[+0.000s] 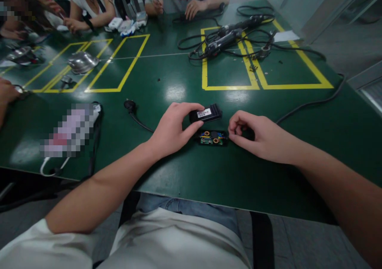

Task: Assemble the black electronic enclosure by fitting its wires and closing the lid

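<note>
A black plastic cover [213,113] with a white printed label lies between the thumb and fingers of my left hand [171,127], which grips its left end. Just in front of the cover is an open black case [212,138]; a green circuit board, ring-shaped coils and coloured wires show inside it. My right hand [256,135] is closed in a pinch at the case's right end, and what its fingertips hold is hidden. From behind this hand a black cord [310,102] runs off to the right. A black plug [130,106] on its cord lies left of my left hand.
Black electric screwdrivers [223,40] with tangled cables lie at the back right, over yellow tape outlines. A metal bowl-shaped part [82,62] sits back left. A blurred-out phone-like object [71,129] lies at left. Several people sit across the green table [167,169].
</note>
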Tool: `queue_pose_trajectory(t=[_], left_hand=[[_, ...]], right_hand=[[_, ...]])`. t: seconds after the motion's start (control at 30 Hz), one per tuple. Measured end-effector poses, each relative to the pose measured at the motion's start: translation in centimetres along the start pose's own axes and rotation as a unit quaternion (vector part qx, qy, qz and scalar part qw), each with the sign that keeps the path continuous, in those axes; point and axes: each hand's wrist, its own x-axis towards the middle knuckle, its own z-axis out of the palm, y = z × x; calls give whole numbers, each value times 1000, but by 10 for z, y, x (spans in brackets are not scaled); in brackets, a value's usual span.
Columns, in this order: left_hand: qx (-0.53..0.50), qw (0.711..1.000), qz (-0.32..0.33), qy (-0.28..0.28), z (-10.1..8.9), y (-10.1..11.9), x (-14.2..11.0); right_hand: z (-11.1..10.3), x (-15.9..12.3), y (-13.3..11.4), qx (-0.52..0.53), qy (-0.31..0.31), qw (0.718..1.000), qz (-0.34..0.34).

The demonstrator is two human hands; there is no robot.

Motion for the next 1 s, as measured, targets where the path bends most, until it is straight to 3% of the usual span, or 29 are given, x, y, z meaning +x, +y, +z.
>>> queue_pose_trajectory(t=[0.13,0.33,0.43,0.5,0.83,1.0], left_hand=[[46,997,-48,-48,4,-5,1],[41,997,14,-62,-9,1,1],[27,984,37,-169,-17,5,0],[38,980,39,-190,-19,6,0],[-28,991,40,-128,-28,10,1],[-32,985,40,-165,-29,5,1]], right_hand=[[1,0,-1,-20,1,1000,-14],[1,1,-5,-34,-22,998,-38],[2,2,-7,-42,-16,998,-35],[3,2,-8,-48,-11,998,-34],[-3,-3,-8,1,33,998,-51],[-10,-2,-10,-2,-36,999,-12]])
